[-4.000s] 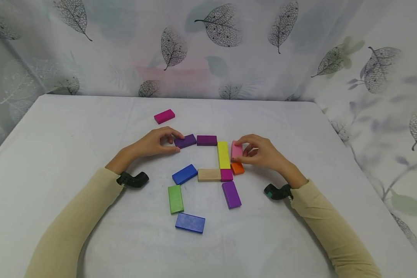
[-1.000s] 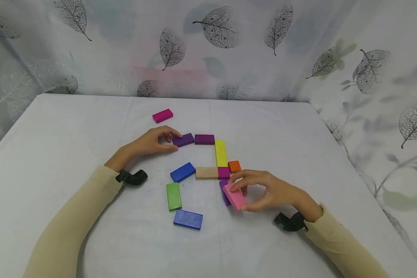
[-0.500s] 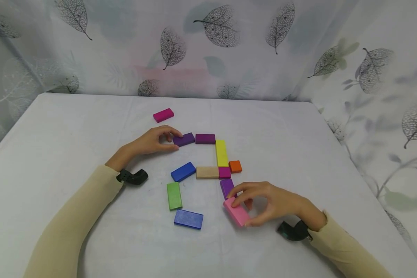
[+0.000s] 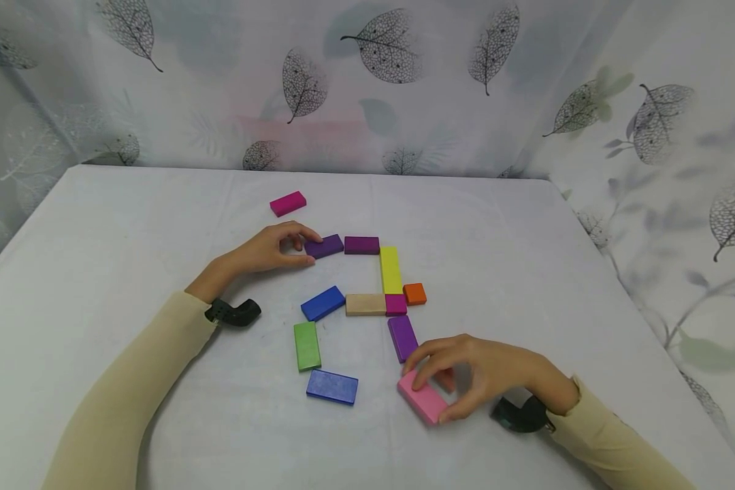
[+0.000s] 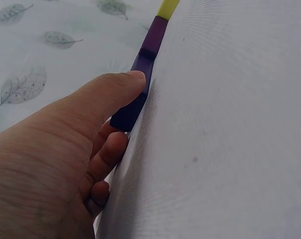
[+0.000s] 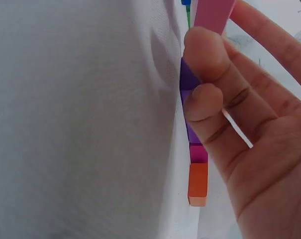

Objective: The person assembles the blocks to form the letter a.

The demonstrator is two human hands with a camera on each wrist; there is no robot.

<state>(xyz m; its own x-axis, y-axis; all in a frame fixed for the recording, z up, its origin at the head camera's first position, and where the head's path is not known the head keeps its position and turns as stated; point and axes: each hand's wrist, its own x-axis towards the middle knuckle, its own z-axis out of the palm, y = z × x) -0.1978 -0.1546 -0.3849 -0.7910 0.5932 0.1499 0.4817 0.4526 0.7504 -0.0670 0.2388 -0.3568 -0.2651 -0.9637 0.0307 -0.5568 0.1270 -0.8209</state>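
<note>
In the head view the left hand [image 4: 269, 250] holds a dark purple block [image 4: 324, 246] by its left end, between thumb and fingers. The left wrist view shows the thumb on this block [image 5: 129, 110]. The right hand [image 4: 480, 374] pinches a pink block [image 4: 422, 397] by its ends, just below the violet block [image 4: 403, 338]. In the right wrist view the pink block [image 6: 213, 14] is at the top, held by the fingers. A plum block [image 4: 361, 246] lies right of the dark purple one, with a yellow block [image 4: 390, 270] below its right end.
A wooden block [image 4: 365, 305] touches a small magenta block [image 4: 395, 305], with an orange block [image 4: 414, 294] to its right. Blue [image 4: 322, 303], green [image 4: 307, 346] and lower blue [image 4: 332, 387] blocks curve down at the left. A magenta-pink block [image 4: 288, 203] lies apart at the back of the table [image 4: 159, 197].
The right hand has carried the pink block from beside the yellow block, past the violet block, toward the front of the table. The left hand has stayed on the dark purple block.
</note>
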